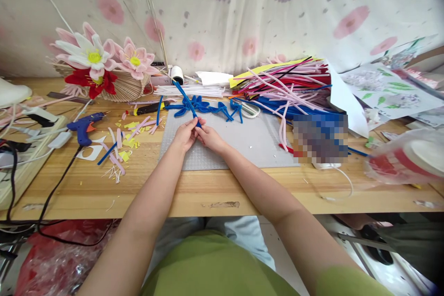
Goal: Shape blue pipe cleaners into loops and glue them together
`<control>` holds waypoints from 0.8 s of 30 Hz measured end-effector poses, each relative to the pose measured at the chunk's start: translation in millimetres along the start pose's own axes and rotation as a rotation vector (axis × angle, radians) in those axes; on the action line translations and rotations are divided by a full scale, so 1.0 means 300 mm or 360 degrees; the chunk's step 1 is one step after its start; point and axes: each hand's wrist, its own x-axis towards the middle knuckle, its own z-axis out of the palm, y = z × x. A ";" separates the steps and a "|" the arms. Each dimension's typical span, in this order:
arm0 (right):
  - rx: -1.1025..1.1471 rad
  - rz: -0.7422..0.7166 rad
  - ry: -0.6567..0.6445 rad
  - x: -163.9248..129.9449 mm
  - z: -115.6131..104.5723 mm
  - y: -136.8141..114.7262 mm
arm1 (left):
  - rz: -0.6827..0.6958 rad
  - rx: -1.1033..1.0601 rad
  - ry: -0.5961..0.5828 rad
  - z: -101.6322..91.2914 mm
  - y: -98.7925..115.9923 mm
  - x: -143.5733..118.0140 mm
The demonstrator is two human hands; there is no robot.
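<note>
a: start big. wooden table [215,192] under both arms, and a grey mat [239,141] right beneath the hands.

b: beyond the right hand, up and off to its side, there's a heap of stems [291,83], red, pink, blue, black. past the left hand, far out, paper flowers [100,62] in a fan basket.

a: and the blue glue gun [85,127], well to the outside of the left hand, with pink and yellow scraps [130,132] between it and the mat.

b: just beyond the fingers, a tangle of bent blue loops [204,107], with scissors [250,110] beside it.

a: now the hands. left hand [185,135] and right hand [209,138] are pressed together over the mat, both pinched on the near end of one blue stem [184,98].

b: yes, fingertips closed on it from either side. the rest of it runs up and away from them, its far end lifted clear over the loops.

a: how would it handle, you reckon?

b: light as nothing, i'd judge. fuzzy, so it won't slip, and it looks like a wire core that bends and stays bent. stiff enough to stand out from the grip without drooping.

a: so where to hold?

b: close to wherever the bend is wanted, thumbs and forefingers tight together, as they are at that end. gripped far apart it would likely bow in a soft curve instead of a crisp fold.
</note>
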 end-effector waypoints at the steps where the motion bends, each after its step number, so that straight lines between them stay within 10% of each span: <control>1: 0.0065 0.0029 -0.0019 -0.005 -0.006 -0.004 | -0.0006 0.0021 -0.0070 -0.004 0.000 -0.003; 7: 0.0355 0.0112 -0.0135 -0.037 -0.026 -0.035 | 0.0066 0.0100 -0.0238 -0.023 -0.013 -0.008; 24: -0.0093 0.0111 -0.0396 -0.034 -0.034 -0.025 | 0.0267 0.0012 0.0010 0.000 -0.020 -0.028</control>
